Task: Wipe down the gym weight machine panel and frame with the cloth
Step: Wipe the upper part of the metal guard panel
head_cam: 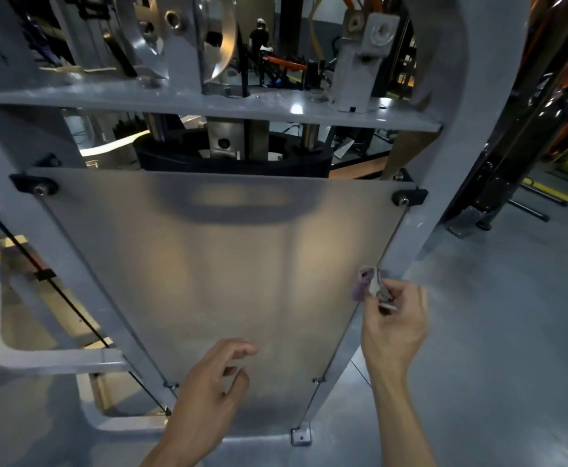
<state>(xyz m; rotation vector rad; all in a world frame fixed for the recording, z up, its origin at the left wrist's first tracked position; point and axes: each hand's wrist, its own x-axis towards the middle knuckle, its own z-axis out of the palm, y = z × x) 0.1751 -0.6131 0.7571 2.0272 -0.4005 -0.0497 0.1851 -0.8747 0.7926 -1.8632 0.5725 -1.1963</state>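
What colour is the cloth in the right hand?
Pale purple with greyish-white folds; the cloth shows in the head view.

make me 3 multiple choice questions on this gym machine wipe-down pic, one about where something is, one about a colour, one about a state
1. Where is the cloth against the panel?
A. at its right edge
B. at its top left corner
C. at its centre

2. What colour is the machine frame?
A. bright red
B. grey
C. green

3. What is the left hand doing?
A. gripping the cloth
B. holding a spray bottle
C. holding nothing, fingers loosely curled in front of the lower panel

Answers:
1. A, as the right hand pinches the small bunched cloth by the panel's right edge, next to the frame upright.
2. B, as the uprights and the crossbar are painted grey.
3. C, as the left hand is empty in front of the lower panel; whether it touches the panel cannot be told.
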